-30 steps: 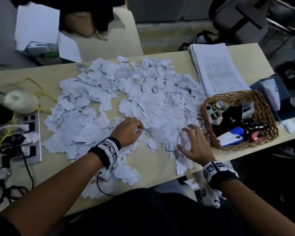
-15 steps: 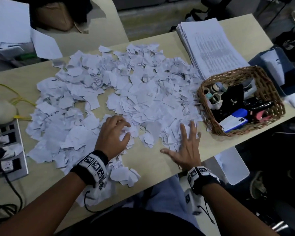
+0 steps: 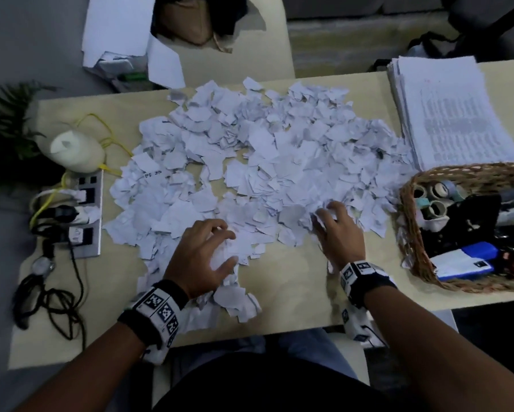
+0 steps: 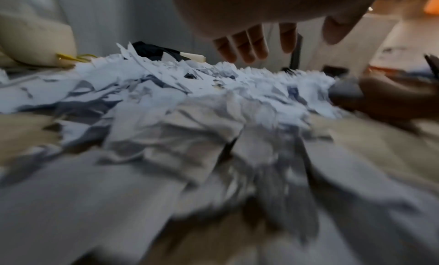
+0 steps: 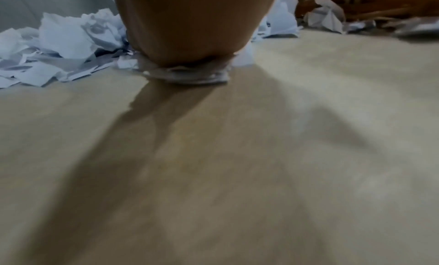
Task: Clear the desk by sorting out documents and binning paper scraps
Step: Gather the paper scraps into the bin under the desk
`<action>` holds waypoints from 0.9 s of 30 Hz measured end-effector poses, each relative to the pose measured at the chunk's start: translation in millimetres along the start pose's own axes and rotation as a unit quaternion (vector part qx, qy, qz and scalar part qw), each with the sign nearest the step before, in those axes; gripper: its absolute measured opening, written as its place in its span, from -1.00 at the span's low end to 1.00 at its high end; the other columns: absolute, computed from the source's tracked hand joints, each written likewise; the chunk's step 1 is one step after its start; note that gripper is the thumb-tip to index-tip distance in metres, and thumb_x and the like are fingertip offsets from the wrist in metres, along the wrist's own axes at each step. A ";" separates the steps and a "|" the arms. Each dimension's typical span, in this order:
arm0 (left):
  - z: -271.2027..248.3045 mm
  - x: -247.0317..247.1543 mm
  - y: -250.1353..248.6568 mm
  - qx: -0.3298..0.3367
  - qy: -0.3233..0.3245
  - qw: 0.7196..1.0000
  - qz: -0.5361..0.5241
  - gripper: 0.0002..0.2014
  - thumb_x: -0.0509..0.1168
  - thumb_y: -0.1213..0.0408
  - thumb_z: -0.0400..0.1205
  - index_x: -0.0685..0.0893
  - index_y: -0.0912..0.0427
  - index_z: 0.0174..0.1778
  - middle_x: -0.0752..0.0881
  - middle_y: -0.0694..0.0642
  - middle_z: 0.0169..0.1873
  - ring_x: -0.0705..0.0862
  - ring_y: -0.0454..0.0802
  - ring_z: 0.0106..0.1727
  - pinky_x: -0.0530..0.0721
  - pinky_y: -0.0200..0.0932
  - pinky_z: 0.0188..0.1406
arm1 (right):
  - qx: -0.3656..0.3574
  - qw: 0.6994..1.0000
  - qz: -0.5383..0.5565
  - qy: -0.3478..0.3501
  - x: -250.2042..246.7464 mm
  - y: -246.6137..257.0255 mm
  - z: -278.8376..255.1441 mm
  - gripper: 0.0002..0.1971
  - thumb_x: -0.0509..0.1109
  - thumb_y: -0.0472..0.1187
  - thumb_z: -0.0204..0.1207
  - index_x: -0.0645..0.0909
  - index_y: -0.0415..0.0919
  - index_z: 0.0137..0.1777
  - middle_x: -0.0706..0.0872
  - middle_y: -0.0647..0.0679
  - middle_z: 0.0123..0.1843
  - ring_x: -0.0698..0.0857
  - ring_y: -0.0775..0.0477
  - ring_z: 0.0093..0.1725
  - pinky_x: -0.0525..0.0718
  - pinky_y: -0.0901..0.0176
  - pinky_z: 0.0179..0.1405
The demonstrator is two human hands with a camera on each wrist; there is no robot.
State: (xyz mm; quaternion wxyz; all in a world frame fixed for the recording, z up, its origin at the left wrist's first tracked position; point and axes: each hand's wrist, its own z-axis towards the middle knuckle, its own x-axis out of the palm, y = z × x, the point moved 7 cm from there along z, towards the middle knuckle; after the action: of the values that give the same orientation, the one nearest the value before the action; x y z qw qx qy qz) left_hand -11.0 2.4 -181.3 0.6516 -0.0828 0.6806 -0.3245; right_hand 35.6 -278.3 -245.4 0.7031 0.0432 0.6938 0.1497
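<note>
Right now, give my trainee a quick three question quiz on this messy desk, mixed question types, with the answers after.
1. True or false: the stack of printed documents sits inside the wicker basket.
2. Multiple choice: the left hand rests on A) the power strip, B) torn paper scraps, C) bare desk.
3. Fill in: the right hand curls its fingers round a clump of ____.

Key: 1 false, the stack lies on the desk behind the basket. 2 B. 3 scraps.
</note>
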 end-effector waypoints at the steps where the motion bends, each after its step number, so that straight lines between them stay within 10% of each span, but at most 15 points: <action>1: -7.5 4.1 -3.9 0.020 0.022 0.999 0.014 -0.62 0.42 -0.04 0.46 0.70 0.09 0.11 0.60 0.09 0.19 0.57 0.08 0.17 0.57 0.06 0.10 | -0.018 1.000 -0.007 0.010 -0.7 0.8 3.9 -0.81 0.52 -0.18 0.50 0.64 -0.23 0.03 0.61 -0.26 0.15 0.71 -0.33 -0.22 0.58 0.07 -0.56; 7: -49.9 58.3 -23.2 0.166 0.188 0.967 0.042 -0.33 0.34 -0.40 0.40 0.68 -0.02 0.27 0.52 0.15 0.46 0.50 0.16 0.42 0.40 0.11 0.36 | -0.062 0.997 -0.003 0.056 -3.2 3.1 13.2 -0.59 0.14 0.05 0.63 0.56 -0.34 -0.08 0.58 -0.27 -0.16 0.60 -0.37 -0.51 0.30 0.16 -0.58; 12: -58.7 89.7 -11.5 0.236 0.262 0.929 0.110 -0.39 0.18 -0.38 0.51 0.62 -0.09 0.36 0.47 0.24 0.51 0.41 0.26 0.52 0.29 0.28 0.45 | -0.054 0.997 0.007 0.057 -10.8 5.2 21.7 -0.58 0.18 0.03 0.59 0.53 -0.41 -0.12 0.60 -0.37 -0.23 0.60 -0.42 -0.52 0.51 0.00 -0.56; 19: -48.3 94.6 -21.3 0.304 0.167 0.922 0.171 -0.86 0.13 0.10 0.62 0.50 0.07 -0.03 0.62 0.12 -0.13 0.57 0.12 -0.17 0.42 -0.02 -0.23 | 0.026 0.994 0.085 0.068 -28.4 12.6 26.1 -0.30 -0.11 0.19 0.44 0.54 -0.47 0.01 0.65 -0.47 -0.06 0.65 -0.54 -0.23 0.41 -0.06 -0.33; 27: 5.9 71.2 -42.2 0.254 0.015 0.963 0.092 -0.88 0.23 0.27 0.61 0.38 0.08 -0.17 0.58 0.06 -0.46 0.54 0.02 -0.55 0.52 -0.18 -0.58 | 0.097 0.985 0.138 -0.031 -56.3 21.8 35.8 -0.66 0.16 -0.12 0.69 0.38 -0.23 -0.33 0.45 -0.14 -0.47 0.53 -0.32 -0.48 0.31 0.09 -0.45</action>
State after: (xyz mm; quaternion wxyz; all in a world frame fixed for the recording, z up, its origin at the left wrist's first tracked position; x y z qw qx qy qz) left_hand -28.3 -70.5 -217.1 0.6679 0.1534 0.5906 -0.4261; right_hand 68.2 -267.5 -184.2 0.6895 0.2116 0.6700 0.1759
